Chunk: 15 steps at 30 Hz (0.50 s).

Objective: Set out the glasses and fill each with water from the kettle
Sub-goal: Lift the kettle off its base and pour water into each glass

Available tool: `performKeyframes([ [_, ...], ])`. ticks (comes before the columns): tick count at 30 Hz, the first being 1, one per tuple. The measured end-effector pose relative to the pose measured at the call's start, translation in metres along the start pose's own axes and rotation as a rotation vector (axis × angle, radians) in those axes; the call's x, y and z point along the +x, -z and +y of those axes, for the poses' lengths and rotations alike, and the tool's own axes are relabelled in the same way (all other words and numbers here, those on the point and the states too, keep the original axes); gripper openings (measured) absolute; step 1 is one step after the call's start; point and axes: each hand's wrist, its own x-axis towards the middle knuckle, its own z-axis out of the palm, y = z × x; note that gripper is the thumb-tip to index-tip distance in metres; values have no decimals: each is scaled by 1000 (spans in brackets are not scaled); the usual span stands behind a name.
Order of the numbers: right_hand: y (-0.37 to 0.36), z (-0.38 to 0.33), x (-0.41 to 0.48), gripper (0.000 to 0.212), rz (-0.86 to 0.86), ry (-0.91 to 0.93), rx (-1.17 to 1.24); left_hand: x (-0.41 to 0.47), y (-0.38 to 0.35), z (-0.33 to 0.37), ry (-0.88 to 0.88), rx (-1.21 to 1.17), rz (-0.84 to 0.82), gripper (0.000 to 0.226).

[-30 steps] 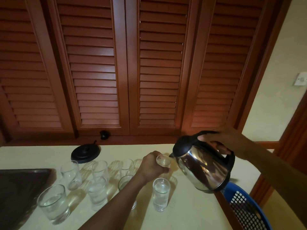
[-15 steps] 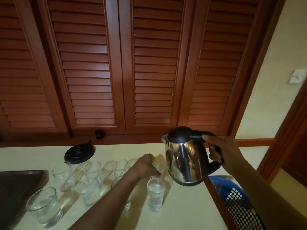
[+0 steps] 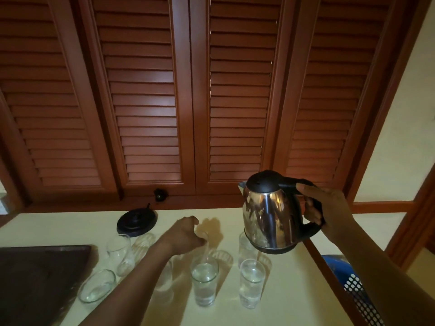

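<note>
The right hand point(image 3: 327, 212) is wrapped around the black handle of the steel kettle point(image 3: 273, 212), which hangs upright above the bench point(image 3: 294, 290) near its right edge, spout turned toward the left. The left hand point(image 3: 186, 234) reaches in from the near edge and curls around a small glass point(image 3: 205, 238) near the middle of the bench; only a sliver of the rim shows past the fingers, so whether that glass is lifted or resting cannot be told. Toward the near edge stand two filled glasses: one point(image 3: 204, 280) nearly below the left hand, another point(image 3: 251, 282) to its right, under the kettle's base. A further glass point(image 3: 244, 248) sits partly hidden behind the kettle. Left of the arm, an empty glass point(image 3: 118, 251) stands near the kettle's black base point(image 3: 137, 221), and a wider tumbler point(image 3: 97, 285) stands nearer the near-left corner, beside a dark tray point(image 3: 35, 274). The held glass lies to the left of the spout and lower, so the pour likely turns on bringing the kettle leftward and tipping it along that line; the right hand carries that move.
</note>
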Motion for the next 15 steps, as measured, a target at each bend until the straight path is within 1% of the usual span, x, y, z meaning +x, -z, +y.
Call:
performKeyframes([
  [2, -3, -1, 1, 75, -17, 21, 0, 3, -1, -1, 15, -44, -53, 73],
  [4, -7, -4, 5, 69, -33, 17, -3, 5, -1, -1, 12, -37, -124, 79],
  [7, -10, -9, 15, 52, -96, -4, -40, 7, -4, -3, 25, -20, -202, 88],
  [8, -11, -13, 19, 52, -130, -26, -55, 8, -6, -4, 34, -17, -203, 89],
  [9, -11, -15, 24, 58, -170, -40, -71, 10, -9, -6, 49, -20, -196, 88],
  [12, -14, -25, 37, 67, -234, -48, -152, 14, -16, -9, 61, -45, -135, 78],
  [13, -17, -29, 41, 66, -257, -50, -155, 15, -18, -9, 57, -55, -105, 74],
  [15, -23, -34, 51, 56, -331, -92, -117, 17, -20, -7, 44, -104, -23, 72],
])
